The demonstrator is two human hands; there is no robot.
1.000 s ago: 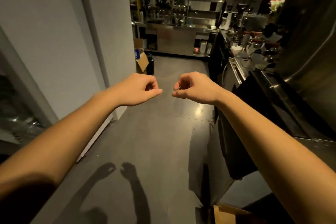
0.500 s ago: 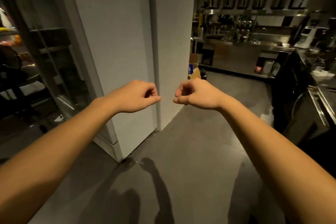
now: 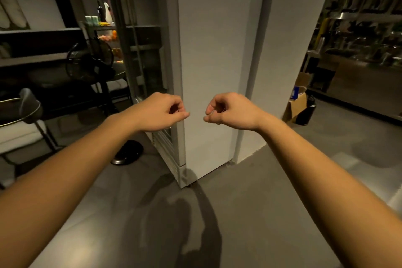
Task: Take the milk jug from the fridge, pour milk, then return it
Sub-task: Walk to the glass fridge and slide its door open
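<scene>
Before the white fridge [image 3: 208,67], now swung from the bar to centre view: left hand [image 3: 159,112] and right hand [image 3: 230,111], both loosely curled, holding nothing; milk jug unseen, presumably inside; glass door [image 3: 143,61] unopened.

Fridge [image 3: 208,61] blocks ahead; floor [image 3: 326,137] rightward clear.
</scene>
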